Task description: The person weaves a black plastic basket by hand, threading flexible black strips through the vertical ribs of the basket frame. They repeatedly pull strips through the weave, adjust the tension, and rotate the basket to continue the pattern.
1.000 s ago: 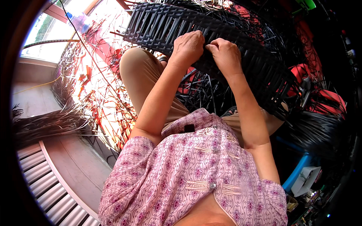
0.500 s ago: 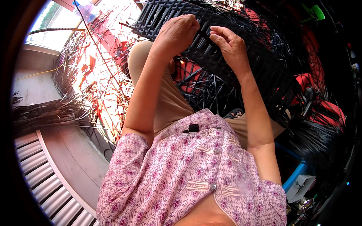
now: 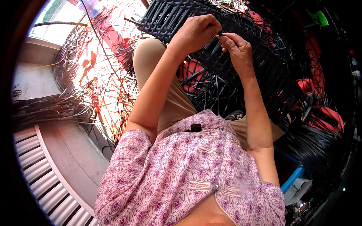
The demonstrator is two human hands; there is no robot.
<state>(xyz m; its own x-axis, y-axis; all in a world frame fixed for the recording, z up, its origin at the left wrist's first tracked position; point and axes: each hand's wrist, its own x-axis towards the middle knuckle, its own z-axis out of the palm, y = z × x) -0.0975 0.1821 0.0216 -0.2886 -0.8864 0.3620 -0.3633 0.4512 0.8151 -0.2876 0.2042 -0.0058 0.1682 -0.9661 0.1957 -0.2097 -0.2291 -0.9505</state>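
Across my lap lies a black woven wicker panel, running from the upper left down to the right. Above its upper part my left hand is bent at the wrist, its fingers closed in a pinch. My right hand is close by on the right, thumb and forefinger pinched together. Between the two sets of fingertips a short bit of dark wicker strip shows, and both hands seem to grip it. Most of that strip is hidden by the fingers or lost against the black weave.
Loose dark strips lie tangled below the panel and over the sunlit red floor at left. A thick bundle of strips hangs beside a slatted white rack; another bundle lies at right, near a blue bar.
My left hand has moved right, toward my right hand. The fingertips, apart before, now nearly meet at the strip, and the right thumb and forefinger have closed.
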